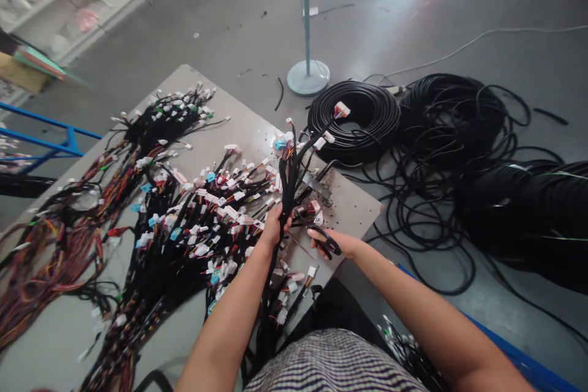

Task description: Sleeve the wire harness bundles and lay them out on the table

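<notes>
My left hand [274,225] is closed around a black-sleeved wire harness [288,187], whose branches fan upward and end in white and blue connectors. A white connector [341,110] tips its longest branch. In my right hand [316,240] is a pair of scissors [329,244] with dark handles, my fingers through the loops. The blades point left toward the harness, just below my left hand's grip; whether they touch it I cannot tell. Beneath and left of both hands lies a pile of similar harnesses [197,233] with many white connectors.
The harnesses lie on a grey table [250,125] with a corner [377,207] at the right. Coils of black tubing [356,135] and loose loops [413,233] cover the floor beyond. A pole on a round base [307,78] stands behind. Shelves [92,3] line the upper left.
</notes>
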